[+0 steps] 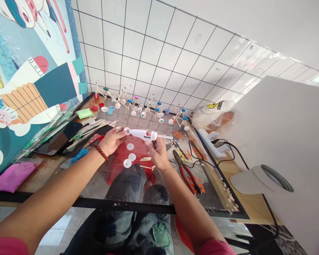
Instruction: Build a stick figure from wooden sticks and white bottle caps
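Observation:
My right hand [158,153] grips a white hot glue gun [138,133] by its handle, with a clear glue stick [164,136] out of its back end. The gun's nozzle points left. My left hand [112,140] pinches a small white cap [127,129] at the nozzle tip; whether they touch I cannot tell. Below the gun, white plastic discs [130,146] and short wooden sticks [145,159] lie on the glass tabletop [95,184]. Along the back stand several stick models [149,109] with coloured bottle caps.
Red-handled pliers [188,175] and a yellow-handled cutter [182,154] lie right of my hand. A black cable runs to a white power strip [212,144]. On the left are a phone [57,138], bundled sticks [89,131], green clay [84,113] and a pink packet [14,176].

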`<state>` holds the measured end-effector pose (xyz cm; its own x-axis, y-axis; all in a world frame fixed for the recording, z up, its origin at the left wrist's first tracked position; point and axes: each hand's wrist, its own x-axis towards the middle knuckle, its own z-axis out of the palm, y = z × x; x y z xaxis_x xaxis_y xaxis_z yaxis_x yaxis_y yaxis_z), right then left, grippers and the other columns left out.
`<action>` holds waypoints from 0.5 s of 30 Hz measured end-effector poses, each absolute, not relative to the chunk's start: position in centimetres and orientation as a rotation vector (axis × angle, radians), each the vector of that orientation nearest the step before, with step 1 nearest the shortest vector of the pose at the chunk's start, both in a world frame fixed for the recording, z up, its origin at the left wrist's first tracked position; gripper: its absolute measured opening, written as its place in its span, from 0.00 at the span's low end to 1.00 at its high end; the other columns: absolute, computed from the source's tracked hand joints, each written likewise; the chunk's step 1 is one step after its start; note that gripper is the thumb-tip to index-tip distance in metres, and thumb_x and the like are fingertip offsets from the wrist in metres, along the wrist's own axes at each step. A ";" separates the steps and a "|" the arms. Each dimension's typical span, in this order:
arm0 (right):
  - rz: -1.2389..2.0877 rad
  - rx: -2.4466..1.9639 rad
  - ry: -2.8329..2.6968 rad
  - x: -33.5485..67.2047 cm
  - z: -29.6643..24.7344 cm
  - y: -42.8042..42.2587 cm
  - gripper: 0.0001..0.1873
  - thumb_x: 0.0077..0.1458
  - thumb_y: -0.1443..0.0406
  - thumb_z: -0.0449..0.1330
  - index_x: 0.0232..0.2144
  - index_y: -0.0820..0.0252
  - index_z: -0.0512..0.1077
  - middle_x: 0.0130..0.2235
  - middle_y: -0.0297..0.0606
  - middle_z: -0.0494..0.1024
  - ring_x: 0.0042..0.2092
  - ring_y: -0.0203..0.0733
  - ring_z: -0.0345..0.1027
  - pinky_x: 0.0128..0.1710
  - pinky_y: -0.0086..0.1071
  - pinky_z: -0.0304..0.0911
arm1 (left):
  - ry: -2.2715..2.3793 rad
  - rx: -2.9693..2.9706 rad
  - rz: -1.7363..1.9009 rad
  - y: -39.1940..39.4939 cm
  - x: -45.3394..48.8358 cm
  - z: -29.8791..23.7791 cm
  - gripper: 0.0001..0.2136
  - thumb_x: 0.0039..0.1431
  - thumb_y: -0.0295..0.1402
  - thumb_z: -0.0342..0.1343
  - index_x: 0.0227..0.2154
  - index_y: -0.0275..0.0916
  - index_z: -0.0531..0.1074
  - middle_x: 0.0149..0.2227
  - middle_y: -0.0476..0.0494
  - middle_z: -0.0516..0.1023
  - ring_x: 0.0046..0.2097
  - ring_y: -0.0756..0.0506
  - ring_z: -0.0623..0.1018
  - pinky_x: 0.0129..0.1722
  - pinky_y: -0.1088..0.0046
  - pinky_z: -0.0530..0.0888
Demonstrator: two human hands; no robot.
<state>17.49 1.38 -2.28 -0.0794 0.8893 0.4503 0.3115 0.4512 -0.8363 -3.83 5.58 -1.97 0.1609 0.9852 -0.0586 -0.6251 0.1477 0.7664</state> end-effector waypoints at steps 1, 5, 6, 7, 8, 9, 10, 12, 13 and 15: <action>0.722 -1.049 -1.574 17.5 -2.3 1.5 0.15 0.59 0.53 0.59 0.43 0.55 0.67 0.29 0.30 0.72 0.28 0.36 0.63 0.28 0.31 0.63 | 0.664 0.667 1.307 5.6 -3.9 -1.9 0.17 0.35 0.30 0.76 0.30 0.36 0.78 0.31 0.48 0.80 0.33 0.50 0.79 0.37 0.74 0.77; 0.806 -0.998 -1.404 17.6 -2.0 1.9 0.17 0.58 0.51 0.59 0.42 0.54 0.64 0.28 0.28 0.69 0.25 0.34 0.61 0.25 0.29 0.61 | 0.738 0.657 1.434 6.1 -4.1 -1.8 0.19 0.35 0.32 0.75 0.32 0.37 0.76 0.32 0.49 0.79 0.36 0.49 0.79 0.39 0.72 0.76; 0.806 -0.994 -1.381 17.6 -1.9 2.0 0.17 0.57 0.51 0.59 0.42 0.54 0.63 0.29 0.28 0.69 0.25 0.34 0.61 0.24 0.29 0.61 | 0.784 0.694 1.478 6.2 -4.1 -1.9 0.19 0.34 0.31 0.75 0.33 0.37 0.77 0.32 0.49 0.79 0.36 0.49 0.78 0.40 0.72 0.75; 0.803 -0.993 -1.362 17.6 -1.7 2.0 0.17 0.57 0.51 0.59 0.42 0.53 0.63 0.29 0.28 0.70 0.25 0.34 0.61 0.25 0.30 0.62 | 0.843 0.754 1.523 6.3 -4.1 -1.9 0.21 0.33 0.29 0.75 0.34 0.37 0.77 0.33 0.49 0.79 0.36 0.49 0.78 0.41 0.72 0.75; 0.796 -0.993 -1.347 17.6 -1.6 2.1 0.17 0.57 0.51 0.59 0.42 0.53 0.63 0.30 0.29 0.70 0.25 0.34 0.62 0.25 0.30 0.62 | 0.914 0.835 1.562 6.3 -4.1 -1.9 0.22 0.33 0.28 0.74 0.36 0.37 0.77 0.33 0.49 0.79 0.36 0.48 0.77 0.41 0.71 0.74; 0.787 -0.992 -1.339 17.7 -1.6 2.1 0.17 0.57 0.51 0.59 0.42 0.54 0.63 0.31 0.30 0.71 0.26 0.34 0.62 0.25 0.30 0.62 | 0.988 0.936 1.594 6.2 -4.0 -1.9 0.24 0.33 0.27 0.73 0.40 0.37 0.77 0.34 0.49 0.79 0.36 0.48 0.77 0.42 0.71 0.73; 0.778 -0.993 -1.341 17.7 -1.6 2.0 0.17 0.57 0.52 0.59 0.42 0.54 0.64 0.32 0.30 0.71 0.26 0.34 0.62 0.25 0.30 0.62 | 1.061 1.045 1.617 6.1 -3.9 -1.9 0.27 0.35 0.27 0.72 0.44 0.38 0.77 0.35 0.49 0.79 0.37 0.48 0.77 0.43 0.70 0.73; 0.766 -0.998 -1.377 17.7 -1.8 1.9 0.16 0.58 0.52 0.59 0.43 0.54 0.64 0.30 0.30 0.70 0.26 0.35 0.62 0.25 0.30 0.62 | 1.170 1.250 1.647 5.7 -3.9 -1.8 0.31 0.37 0.25 0.70 0.50 0.40 0.75 0.36 0.49 0.79 0.39 0.45 0.76 0.48 0.69 0.71; 0.763 -1.003 -1.414 17.7 -1.9 1.8 0.16 0.58 0.52 0.59 0.43 0.54 0.65 0.30 0.29 0.70 0.26 0.35 0.61 0.26 0.30 0.62 | 1.205 1.330 1.667 5.5 -3.9 -1.7 0.31 0.38 0.25 0.70 0.51 0.41 0.75 0.37 0.48 0.79 0.41 0.44 0.76 0.51 0.68 0.69; 0.735 -1.020 -1.506 17.7 -2.3 1.7 0.17 0.58 0.52 0.59 0.44 0.55 0.66 0.30 0.31 0.71 0.27 0.36 0.62 0.27 0.31 0.62 | 1.238 1.464 1.702 5.1 -3.9 -1.8 0.30 0.39 0.24 0.69 0.51 0.42 0.76 0.38 0.46 0.79 0.47 0.39 0.74 0.58 0.65 0.64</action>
<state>17.70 1.73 -2.29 -0.0077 0.8977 0.4406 0.2053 0.4326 -0.8779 -3.90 5.13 -1.77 -0.2385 0.8695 0.4326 0.1439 -0.4089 0.9012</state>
